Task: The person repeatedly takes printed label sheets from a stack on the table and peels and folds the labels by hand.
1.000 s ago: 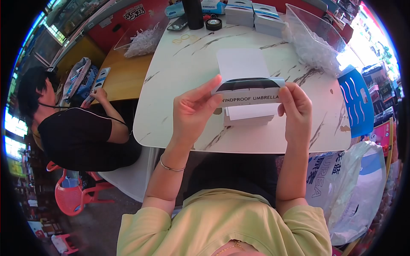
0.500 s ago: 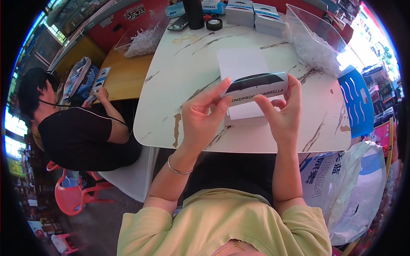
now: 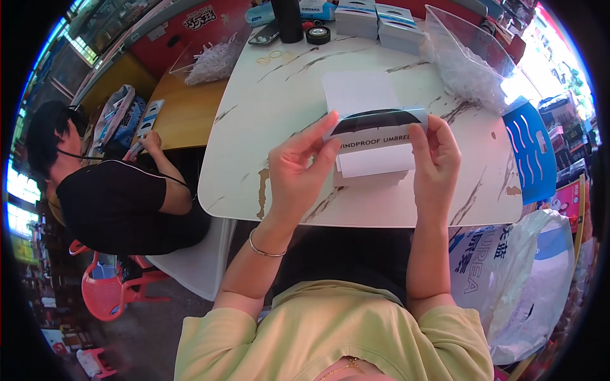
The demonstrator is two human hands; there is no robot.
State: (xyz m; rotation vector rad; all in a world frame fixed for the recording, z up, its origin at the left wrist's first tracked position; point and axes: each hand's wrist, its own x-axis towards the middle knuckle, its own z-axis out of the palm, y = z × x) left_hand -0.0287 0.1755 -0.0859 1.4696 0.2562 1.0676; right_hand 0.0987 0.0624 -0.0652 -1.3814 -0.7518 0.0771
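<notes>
A curved printed card (image 3: 379, 131) reading "WINDPROOF UMBREL…", with part of a black umbrella picture, is held up between my two hands. My left hand (image 3: 298, 162) pinches its left end between thumb and fingers. At the opposite end, my right hand (image 3: 437, 155) grips it, the thumb pressed on the front and covering the last letters. Just below and behind the card lies a stack of white cards (image 3: 376, 165) on the marbled table. A white sheet (image 3: 359, 89) extends from behind the held card.
Clear bins of plastic wrappers (image 3: 467, 70) stand at the back right and back left (image 3: 213, 63). Along the far edge are card stacks (image 3: 357, 22), a tape roll (image 3: 318, 35) and a black bottle (image 3: 288, 22). A co-worker (image 3: 121, 197) sits at left; a plastic bag (image 3: 527, 279) hangs at right.
My right hand has shifted right and slightly down, its thumb moving from the middle of the card to the right end. The left hand has barely moved.
</notes>
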